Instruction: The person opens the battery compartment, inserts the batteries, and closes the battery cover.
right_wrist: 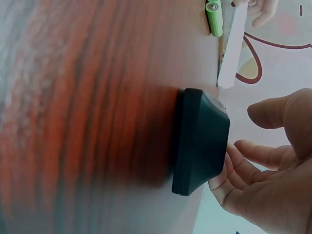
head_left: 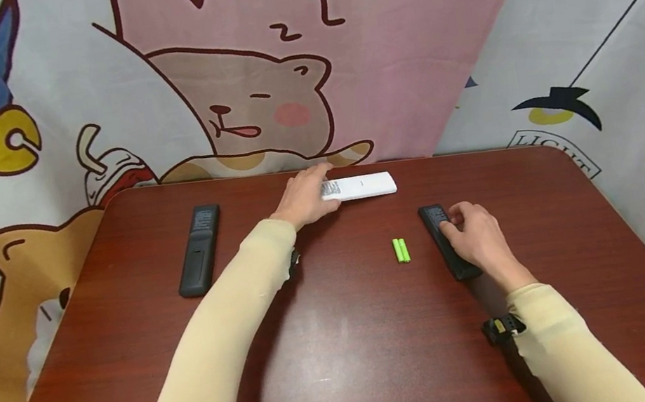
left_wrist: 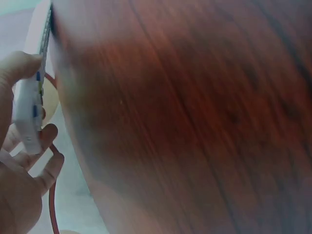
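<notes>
Across the worktop (head_left: pixel 383 369), my left grip (head_left: pixel 307 198) pinches the white remote (head_left: pixel 366 186), best held level; my empty right grip (head_left: pixel 481 238) hangs loose at a black remote (head_left: pixel 450 256).

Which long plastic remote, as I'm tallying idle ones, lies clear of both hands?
The black remote leftmost in the head view; the left hand grips the white remote, the right hand is at the other black remote.

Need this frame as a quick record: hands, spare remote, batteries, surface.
Left hand: grips white remote near its left end
Right hand: at right black remote, thumb clear of it
Spare remote: left black remote, lying untouched
Batteries: two, green, side by side, left of right black remote
Surface: reddish-brown table
</notes>
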A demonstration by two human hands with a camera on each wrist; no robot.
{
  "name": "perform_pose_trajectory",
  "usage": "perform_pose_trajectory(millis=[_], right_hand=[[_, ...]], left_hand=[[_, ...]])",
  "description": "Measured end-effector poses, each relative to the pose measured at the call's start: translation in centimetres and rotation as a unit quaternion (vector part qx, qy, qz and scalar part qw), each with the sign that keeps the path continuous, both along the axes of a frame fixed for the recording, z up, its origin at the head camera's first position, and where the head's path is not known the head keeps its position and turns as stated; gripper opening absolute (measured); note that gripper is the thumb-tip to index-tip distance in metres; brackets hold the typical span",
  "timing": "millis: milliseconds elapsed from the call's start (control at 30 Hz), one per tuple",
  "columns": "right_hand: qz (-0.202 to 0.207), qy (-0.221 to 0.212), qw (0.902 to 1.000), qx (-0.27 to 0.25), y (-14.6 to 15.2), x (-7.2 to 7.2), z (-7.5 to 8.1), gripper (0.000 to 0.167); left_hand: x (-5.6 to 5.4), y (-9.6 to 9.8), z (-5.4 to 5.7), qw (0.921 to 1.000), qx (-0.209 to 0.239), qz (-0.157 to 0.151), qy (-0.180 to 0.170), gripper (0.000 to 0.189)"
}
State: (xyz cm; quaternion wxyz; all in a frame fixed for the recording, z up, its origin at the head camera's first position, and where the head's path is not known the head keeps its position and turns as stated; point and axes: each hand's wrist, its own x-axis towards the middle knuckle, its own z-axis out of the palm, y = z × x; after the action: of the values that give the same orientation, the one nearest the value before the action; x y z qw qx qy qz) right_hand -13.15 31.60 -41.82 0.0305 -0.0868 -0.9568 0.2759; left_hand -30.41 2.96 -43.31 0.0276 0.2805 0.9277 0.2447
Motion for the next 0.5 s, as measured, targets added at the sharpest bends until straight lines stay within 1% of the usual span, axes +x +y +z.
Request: perform_pose_trajectory(millis=[100, 267, 367, 500], right_hand=[[0.000, 0.004, 1.0000, -0.002, -0.1, 0.0, 0.0, 0.040], [0.007, 0.020, 0.9998, -0.003, -0.4, -0.1, 0.0, 0.039], [0.011, 0.031, 0.9995, -0.005, -0.7, -0.2, 0.2, 0.038], [0.020, 0.038, 0.9990, -0.009, -1.2, -0.3, 0.3, 0.038]], left_hand=[[0.1, -0.6, 0.1, 0.9985, 0.054, 0.010, -0.010, 0.077], [0.4, -1.4, 0.3, 0.9897, 0.136, 0.029, -0.033, 0.076], [0.5, -1.8, 0.5, 0.9820, 0.184, 0.033, -0.030, 0.077], [0.8, -2.2, 1.0, 0.9674, 0.249, 0.034, -0.028, 0.077]])
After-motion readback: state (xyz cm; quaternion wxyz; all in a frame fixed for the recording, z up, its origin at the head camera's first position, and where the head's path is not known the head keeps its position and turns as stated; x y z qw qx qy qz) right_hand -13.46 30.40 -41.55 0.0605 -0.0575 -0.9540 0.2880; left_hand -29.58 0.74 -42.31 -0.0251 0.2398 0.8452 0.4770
